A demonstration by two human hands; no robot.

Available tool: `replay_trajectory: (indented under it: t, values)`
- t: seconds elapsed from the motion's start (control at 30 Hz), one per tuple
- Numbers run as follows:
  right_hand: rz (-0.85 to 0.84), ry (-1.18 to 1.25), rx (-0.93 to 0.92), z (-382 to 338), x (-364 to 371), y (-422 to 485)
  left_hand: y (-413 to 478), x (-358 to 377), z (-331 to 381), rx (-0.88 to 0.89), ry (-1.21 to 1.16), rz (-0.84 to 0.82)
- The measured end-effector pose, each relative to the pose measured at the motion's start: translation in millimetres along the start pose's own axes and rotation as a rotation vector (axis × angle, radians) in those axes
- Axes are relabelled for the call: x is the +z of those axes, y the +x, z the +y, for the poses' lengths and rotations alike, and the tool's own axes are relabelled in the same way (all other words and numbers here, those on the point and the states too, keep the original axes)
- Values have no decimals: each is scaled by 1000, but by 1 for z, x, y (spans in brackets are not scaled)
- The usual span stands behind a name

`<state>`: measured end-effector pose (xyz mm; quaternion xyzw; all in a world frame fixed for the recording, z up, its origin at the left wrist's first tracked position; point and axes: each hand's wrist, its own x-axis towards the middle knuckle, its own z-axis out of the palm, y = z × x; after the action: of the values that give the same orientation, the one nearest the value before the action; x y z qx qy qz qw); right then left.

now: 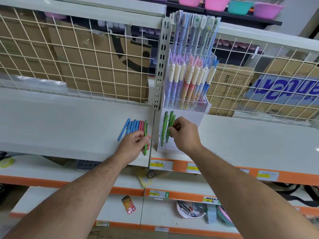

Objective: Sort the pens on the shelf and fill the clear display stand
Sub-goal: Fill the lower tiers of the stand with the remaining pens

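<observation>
left hand (pixel 133 141) grips a green pen (pixel 145 138), long axis pointing away up the shelf (pixel 60 121). right hand (pixel 183 133) pinches green pens (pixel 170 124) upright in the clear display stand (pixel 195 118), just right; right hand nearer.

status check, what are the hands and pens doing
Left hand holds one green pen. Right hand pinches green pens in the clear stand. Blue and red pens loose on shelf, nothing in the way.
</observation>
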<state>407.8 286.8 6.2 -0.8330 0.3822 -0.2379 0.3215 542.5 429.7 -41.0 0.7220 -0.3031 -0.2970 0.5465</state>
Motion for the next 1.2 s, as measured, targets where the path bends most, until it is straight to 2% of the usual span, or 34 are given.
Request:
replay_trajectory:
  t: [0.4,0.5,0.77,0.97,1.07,1.2]
  values:
    - [20,-98,33,1,-3,-5,-3,-1,3,-7,-57,-6]
    - [33,-32,41,1,-9,-15,-9,-2,7,15,-97,21]
    - [-142,312,-73,-15,-4,-45,-31,10,12,229,-2,-66]
    - [-137,266,-154,-18,-2,-47,-34,17,17,248,21,-121]
    - [-80,337,-89,-20,-13,-42,-28,12,16,251,111,-119]
    - [128,355,-26,-20,-35,-27,-16,1,11,158,275,-53]
